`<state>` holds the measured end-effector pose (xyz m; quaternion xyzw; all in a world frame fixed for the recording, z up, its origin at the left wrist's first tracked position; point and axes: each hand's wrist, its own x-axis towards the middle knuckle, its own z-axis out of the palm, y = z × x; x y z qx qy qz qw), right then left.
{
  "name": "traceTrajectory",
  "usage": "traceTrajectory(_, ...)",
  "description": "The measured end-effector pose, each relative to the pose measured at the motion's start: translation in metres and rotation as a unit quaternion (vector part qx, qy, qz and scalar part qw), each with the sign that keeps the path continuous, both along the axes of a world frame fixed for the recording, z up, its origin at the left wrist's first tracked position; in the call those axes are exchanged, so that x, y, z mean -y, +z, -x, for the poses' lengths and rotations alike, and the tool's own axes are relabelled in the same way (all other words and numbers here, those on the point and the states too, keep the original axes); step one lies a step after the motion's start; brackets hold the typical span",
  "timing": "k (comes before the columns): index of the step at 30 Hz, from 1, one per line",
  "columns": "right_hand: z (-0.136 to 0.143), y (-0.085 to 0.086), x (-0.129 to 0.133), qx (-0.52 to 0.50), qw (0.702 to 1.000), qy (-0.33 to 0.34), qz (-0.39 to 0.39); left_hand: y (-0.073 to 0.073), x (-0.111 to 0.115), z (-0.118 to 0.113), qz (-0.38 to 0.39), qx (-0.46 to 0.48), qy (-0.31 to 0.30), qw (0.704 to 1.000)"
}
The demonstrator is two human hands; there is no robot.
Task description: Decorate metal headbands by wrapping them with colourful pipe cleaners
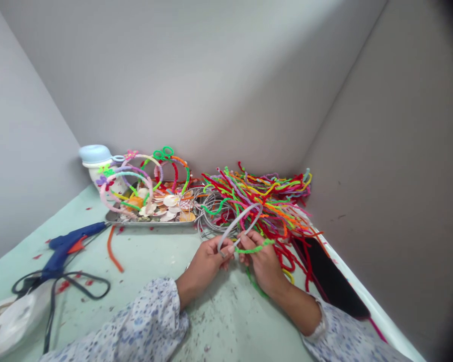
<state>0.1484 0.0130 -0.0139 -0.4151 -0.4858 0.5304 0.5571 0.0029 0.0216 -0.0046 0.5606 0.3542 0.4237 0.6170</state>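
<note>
My left hand [208, 257] pinches one end of a pale white headband [232, 226], whose arch stands up away from me. At the headband's other end, my right hand [262, 261] grips it between thumb and fingers. A bright green pipe cleaner [254, 249] lies across the right fingers and reaches to the headband near the left thumb; whether it is wound round the band I cannot tell. Just beyond the hands sits a tangle of grey hoops [211, 213], probably bare headbands, beside a heap of many-coloured pipe cleaners [264, 193].
A metal tray [154, 223] at the back left holds shell-like discs and several wrapped headbands [147, 182]. A white bottle with a blue lid [95, 155] stands behind it. A blue glue gun [66, 246] and cord lie left; a dark flat object [334, 279] lies right.
</note>
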Motion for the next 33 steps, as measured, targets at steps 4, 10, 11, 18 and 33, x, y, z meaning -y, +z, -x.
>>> traceTrajectory(4,-0.0017,-0.0023,-0.0001,0.005,1.0,0.009,-0.002,0.0001,-0.0003,0.0011,0.0,0.013,-0.028,1.0)
traceTrajectory(10,-0.0017,0.0014,0.0001,0.014,1.0,0.008,0.008,0.0004,-0.001,0.0031,0.033,0.031,-0.051,0.998)
traceTrajectory(11,-0.0015,0.0016,0.0001,0.013,1.0,0.007,0.014,0.0,-0.0013,0.0035,0.037,0.033,-0.054,0.997)
traceTrajectory(18,0.0003,-0.0042,-0.0012,-0.055,0.998,0.017,0.041,-0.0035,-0.0037,0.0045,0.078,0.059,-0.066,0.993)
traceTrajectory(33,0.0002,-0.0034,-0.0029,-0.042,0.997,0.05,0.039,-0.0042,-0.006,0.0056,0.07,0.04,-0.096,0.992)
